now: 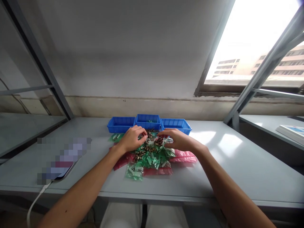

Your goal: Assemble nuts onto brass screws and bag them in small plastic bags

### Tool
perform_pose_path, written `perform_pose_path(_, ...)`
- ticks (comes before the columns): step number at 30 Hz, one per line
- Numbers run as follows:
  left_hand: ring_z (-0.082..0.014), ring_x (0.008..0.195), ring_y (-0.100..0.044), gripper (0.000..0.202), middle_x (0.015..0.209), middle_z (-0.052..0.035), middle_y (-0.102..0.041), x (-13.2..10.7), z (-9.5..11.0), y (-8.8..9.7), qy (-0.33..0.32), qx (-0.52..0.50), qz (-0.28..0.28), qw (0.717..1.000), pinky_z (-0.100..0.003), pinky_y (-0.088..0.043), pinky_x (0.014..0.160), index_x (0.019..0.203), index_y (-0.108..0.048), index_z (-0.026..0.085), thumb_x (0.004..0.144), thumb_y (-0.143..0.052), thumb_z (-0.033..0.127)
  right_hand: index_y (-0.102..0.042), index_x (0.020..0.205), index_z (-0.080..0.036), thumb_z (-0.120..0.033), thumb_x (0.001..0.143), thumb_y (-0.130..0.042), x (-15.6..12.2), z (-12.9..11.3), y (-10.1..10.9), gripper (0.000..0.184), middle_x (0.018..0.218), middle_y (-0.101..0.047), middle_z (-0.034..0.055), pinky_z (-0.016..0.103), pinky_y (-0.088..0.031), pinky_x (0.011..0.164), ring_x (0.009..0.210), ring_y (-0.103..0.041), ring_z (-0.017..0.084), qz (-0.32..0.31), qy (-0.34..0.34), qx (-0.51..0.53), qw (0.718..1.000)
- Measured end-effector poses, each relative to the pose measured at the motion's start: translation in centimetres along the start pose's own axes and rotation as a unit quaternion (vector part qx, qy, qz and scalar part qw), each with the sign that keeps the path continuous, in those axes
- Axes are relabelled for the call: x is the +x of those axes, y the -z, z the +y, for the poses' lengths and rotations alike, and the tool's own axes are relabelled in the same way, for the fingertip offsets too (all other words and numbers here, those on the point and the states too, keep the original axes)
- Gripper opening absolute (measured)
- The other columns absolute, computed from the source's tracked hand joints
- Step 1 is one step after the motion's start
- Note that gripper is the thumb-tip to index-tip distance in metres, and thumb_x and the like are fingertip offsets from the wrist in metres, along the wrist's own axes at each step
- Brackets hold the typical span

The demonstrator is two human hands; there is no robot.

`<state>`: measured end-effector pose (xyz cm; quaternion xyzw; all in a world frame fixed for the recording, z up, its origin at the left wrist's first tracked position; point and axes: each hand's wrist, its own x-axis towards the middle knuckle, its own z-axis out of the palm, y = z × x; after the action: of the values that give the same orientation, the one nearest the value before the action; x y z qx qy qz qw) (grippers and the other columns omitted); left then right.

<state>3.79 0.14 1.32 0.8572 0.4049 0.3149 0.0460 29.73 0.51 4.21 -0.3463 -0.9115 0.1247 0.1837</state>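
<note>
I am resting both hands on a heap of small brown metal screws [149,146] lying on crinkly green plastic bags [152,158] and red plastic bags [182,156], mid-table just in front of me. My left hand [133,137] is curling its fingers loosely over the heap's left edge; I cannot tell whether it is gripping anything. My right hand [177,139] is lying flatter, fingertips pinching toward the pile's top. Three shallow blue plastic bins [148,122] are sitting side by side just beyond, on the smooth grey table [237,164]. A phone [63,171] is lying at the left.
</note>
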Motion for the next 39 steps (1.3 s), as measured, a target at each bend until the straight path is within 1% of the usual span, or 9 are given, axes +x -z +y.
perform_pose_path(6,-0.0204,0.086,-0.056,0.017,0.089,-0.0027,-0.068,0.1,0.2,0.2,0.003,-0.001,0.009,1.0,-0.036,-0.043,0.083,0.085,-0.064,0.02,0.091,-0.052,0.03,-0.06,0.13,-0.024,-0.024,0.081,-0.069,0.1,-0.5,0.2,0.05,0.126,-0.062,0.0075,0.036,-0.049,0.091,0.11,-0.06,0.024,-0.038,-0.036,-0.051,0.997)
perform_pose_path(8,-0.0204,0.087,-0.057,0.017,0.09,-0.0029,-0.068,0.1,0.2,0.2,0.003,0.001,0.01,1.0,-0.036,-0.044,0.083,0.085,-0.064,0.02,0.091,-0.052,0.03,-0.06,0.13,-0.024,-0.026,0.082,-0.069,0.0,-0.5,0.2,0.048,0.127,-0.062,0.0076,0.035,-0.049,0.091,0.111,-0.06,0.024,-0.046,-0.045,-0.05,0.997)
perform_pose_path(16,-0.02,0.086,-0.057,0.019,0.09,-0.0024,-0.068,0.0,0.2,0.1,0.003,-0.002,0.007,1.0,-0.035,-0.043,0.082,0.086,-0.064,0.02,0.092,-0.05,0.031,-0.064,0.123,-0.025,-0.021,0.082,-0.068,0.3,-0.2,-0.2,0.042,0.118,-0.068,0.0045,0.031,-0.049,0.083,0.101,-0.063,0.021,-0.032,-0.044,-0.037,0.998)
perform_pose_path(22,-0.0203,0.085,-0.057,0.021,0.088,-0.0028,-0.068,0.0,0.3,0.1,0.004,-0.001,0.005,1.0,-0.035,-0.043,0.082,0.085,-0.064,0.02,0.093,-0.049,0.032,-0.073,0.105,-0.023,-0.014,0.081,-0.066,0.5,-0.4,-0.5,0.026,0.099,-0.072,0.0027,0.027,-0.047,0.072,0.086,-0.063,0.017,-0.024,-0.045,-0.024,0.998)
perform_pose_path(28,-0.0204,0.085,-0.057,0.02,0.088,-0.0028,-0.068,0.1,0.3,0.0,0.006,0.002,0.002,1.0,-0.036,-0.042,0.082,0.084,-0.064,0.02,0.092,-0.049,0.032,-0.072,0.104,-0.023,-0.024,0.082,-0.069,0.3,0.1,-0.3,0.023,0.099,-0.072,0.0031,0.027,-0.046,0.073,0.086,-0.063,0.017,0.006,-0.036,-0.027,0.999)
perform_pose_path(31,-0.0202,0.085,-0.057,0.021,0.088,-0.0026,-0.068,0.1,0.4,0.1,0.007,-0.001,0.002,1.0,-0.035,-0.042,0.081,0.084,-0.063,0.02,0.093,-0.049,0.032,-0.072,0.106,-0.024,-0.026,0.083,-0.066,0.1,0.5,0.0,0.024,0.098,-0.071,0.0046,0.027,-0.045,0.071,0.086,-0.063,0.018,0.028,-0.062,-0.045,0.997)
perform_pose_path(34,-0.0201,0.085,-0.057,0.021,0.088,-0.0025,-0.068,0.1,0.4,0.1,0.006,-0.004,0.0,1.0,-0.036,-0.041,0.081,0.083,-0.063,0.02,0.093,-0.048,0.032,-0.074,0.103,-0.021,-0.013,0.079,-0.06,0.0,0.9,0.0,0.029,0.093,-0.073,0.0054,0.027,-0.044,0.069,0.08,-0.064,0.018,0.047,-0.115,-0.082,0.989)
perform_pose_path(36,-0.02,0.084,-0.057,0.021,0.088,-0.0023,-0.068,0.1,0.5,0.1,0.004,-0.002,-0.002,1.0,-0.035,-0.041,0.081,0.083,-0.063,0.02,0.093,-0.048,0.032,-0.076,0.099,-0.021,-0.009,0.074,-0.058,0.0,1.3,-0.2,0.032,0.088,-0.074,0.0051,0.027,-0.043,0.066,0.076,-0.064,0.018,0.033,-0.131,-0.105,0.985)
perform_pose_path(39,-0.0197,0.084,-0.056,0.022,0.088,-0.0022,-0.068,0.1,0.5,0.1,0.005,0.001,-0.003,1.0,-0.035,-0.041,0.08,0.084,-0.064,0.021,0.093,-0.048,0.033,-0.077,0.099,-0.022,-0.016,0.074,-0.063,0.0,1.7,-0.5,0.029,0.09,-0.074,0.0058,0.027,-0.042,0.067,0.079,-0.065,0.02,0.008,-0.125,-0.122,0.985)
